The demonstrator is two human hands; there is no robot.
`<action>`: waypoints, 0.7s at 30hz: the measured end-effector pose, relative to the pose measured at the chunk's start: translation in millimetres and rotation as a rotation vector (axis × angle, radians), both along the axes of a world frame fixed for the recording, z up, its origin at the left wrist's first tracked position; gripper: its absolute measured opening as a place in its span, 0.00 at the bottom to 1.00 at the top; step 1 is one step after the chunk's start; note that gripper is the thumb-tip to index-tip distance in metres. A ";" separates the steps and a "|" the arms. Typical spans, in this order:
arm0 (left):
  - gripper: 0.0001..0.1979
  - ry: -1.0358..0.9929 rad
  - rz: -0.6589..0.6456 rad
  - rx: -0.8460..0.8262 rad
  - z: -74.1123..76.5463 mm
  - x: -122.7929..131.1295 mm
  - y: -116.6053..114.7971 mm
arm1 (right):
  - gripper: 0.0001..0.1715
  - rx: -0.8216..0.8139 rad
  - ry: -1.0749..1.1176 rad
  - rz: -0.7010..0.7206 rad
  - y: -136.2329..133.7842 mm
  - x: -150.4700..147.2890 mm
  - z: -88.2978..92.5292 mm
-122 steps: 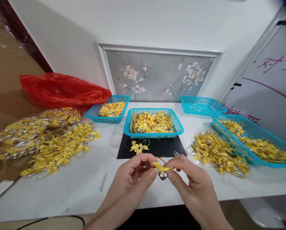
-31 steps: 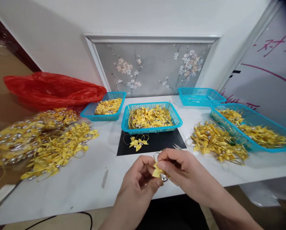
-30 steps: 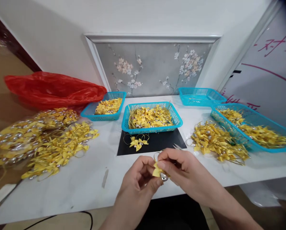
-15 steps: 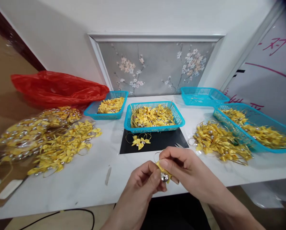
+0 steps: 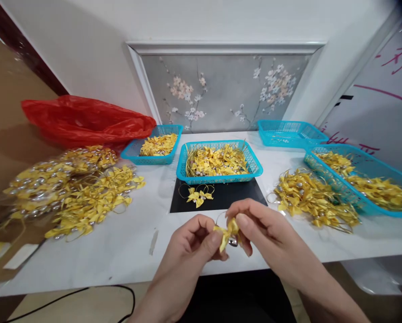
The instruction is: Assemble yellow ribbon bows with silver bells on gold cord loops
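The left hand [image 5: 191,246] and the right hand [image 5: 268,234] have each their grip clamped on one side of the yellow bow [image 5: 228,234], which carries a silver bell [image 5: 233,242] at its lower part, and this bow is above the white worktop [image 5: 120,251], on the near side of the black mat [image 5: 241,198].

hands [image 5: 190,244] before mat [image 5: 231,190] | bows [image 5: 197,198] on mat | basket [image 5: 221,180] behind bows | bag [image 5: 86,121] rear-left | loose pile [image 5: 312,197] right
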State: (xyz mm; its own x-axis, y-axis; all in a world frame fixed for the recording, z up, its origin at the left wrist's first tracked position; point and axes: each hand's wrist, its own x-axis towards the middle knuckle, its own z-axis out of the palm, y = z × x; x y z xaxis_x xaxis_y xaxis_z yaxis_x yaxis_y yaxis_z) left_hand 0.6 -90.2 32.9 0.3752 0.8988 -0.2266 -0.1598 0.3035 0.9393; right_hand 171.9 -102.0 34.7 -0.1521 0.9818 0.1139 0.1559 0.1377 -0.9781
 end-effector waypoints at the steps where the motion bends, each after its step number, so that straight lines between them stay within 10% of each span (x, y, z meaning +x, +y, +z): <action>1: 0.10 -0.013 0.022 -0.009 -0.7 0.3 0.0 | 0.13 -0.003 0.045 -0.034 -1.9 1.0 -3.3; 21: 0.15 -0.181 -0.075 -0.028 0.9 -1.4 -1.6 | 0.18 -0.077 0.220 -0.049 -12.1 -3.7 -16.6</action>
